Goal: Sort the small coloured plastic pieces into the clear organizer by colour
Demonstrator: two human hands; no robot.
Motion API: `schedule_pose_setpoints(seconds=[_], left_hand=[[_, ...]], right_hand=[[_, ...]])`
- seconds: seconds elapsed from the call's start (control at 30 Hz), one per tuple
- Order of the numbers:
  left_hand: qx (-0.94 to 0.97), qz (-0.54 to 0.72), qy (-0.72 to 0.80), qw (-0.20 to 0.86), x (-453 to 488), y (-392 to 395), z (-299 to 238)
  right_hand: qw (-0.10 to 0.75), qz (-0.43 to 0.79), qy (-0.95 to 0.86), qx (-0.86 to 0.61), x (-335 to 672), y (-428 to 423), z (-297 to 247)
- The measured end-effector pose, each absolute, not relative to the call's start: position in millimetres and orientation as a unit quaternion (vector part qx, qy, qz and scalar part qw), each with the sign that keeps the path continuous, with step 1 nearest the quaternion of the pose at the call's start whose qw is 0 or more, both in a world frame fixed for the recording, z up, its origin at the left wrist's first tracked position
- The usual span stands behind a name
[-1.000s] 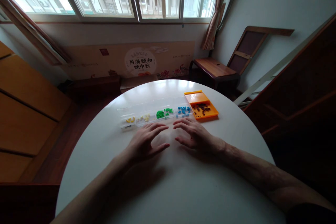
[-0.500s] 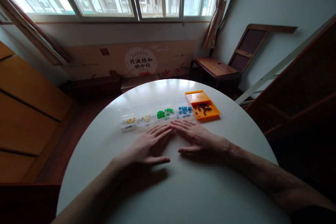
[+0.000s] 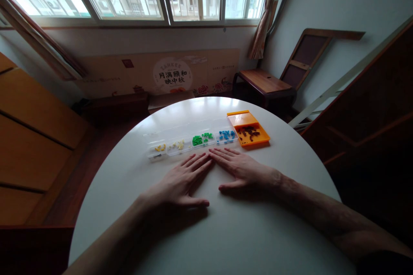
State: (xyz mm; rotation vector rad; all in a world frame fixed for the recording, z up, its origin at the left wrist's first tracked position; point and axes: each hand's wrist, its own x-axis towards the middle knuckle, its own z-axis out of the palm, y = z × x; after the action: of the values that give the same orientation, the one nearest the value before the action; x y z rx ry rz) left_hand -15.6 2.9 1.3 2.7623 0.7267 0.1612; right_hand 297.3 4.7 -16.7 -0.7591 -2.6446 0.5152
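White table (image 3: 226, 232) — clear organizer (image 3: 190, 140): sorted coloured bits | orange tray (image 3: 250, 131): dark bits

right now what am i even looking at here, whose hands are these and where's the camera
The camera sits on a person's head, looking forward and down, so these are that person's own bare hands. The left hand and right hand lie flat, palms down, on a round white table, fingertips close together. Neither holds anything. Just beyond the fingers is a clear compartment box with yellow, green and blue small pieces sorted by colour, and beside it an orange tray of dark pieces. Windows and a wooden chair stand behind.
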Motion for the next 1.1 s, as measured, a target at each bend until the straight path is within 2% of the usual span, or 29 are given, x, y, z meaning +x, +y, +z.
schedule_pose_setpoints(seconds=[0.7, 1.1], left_hand=[[0.96, 0.05, 0.243, 0.131, -15.2, 3.8, 2.0], [0.963, 0.128, 0.209, 0.11, -10.9, 8.8, 12.5]], right_hand=[[0.165, 0.168, -0.932, -0.277, 296.8, 4.8, -18.5], [0.158, 0.179, -0.928, -0.286, 295.5, 3.9, -9.7]])
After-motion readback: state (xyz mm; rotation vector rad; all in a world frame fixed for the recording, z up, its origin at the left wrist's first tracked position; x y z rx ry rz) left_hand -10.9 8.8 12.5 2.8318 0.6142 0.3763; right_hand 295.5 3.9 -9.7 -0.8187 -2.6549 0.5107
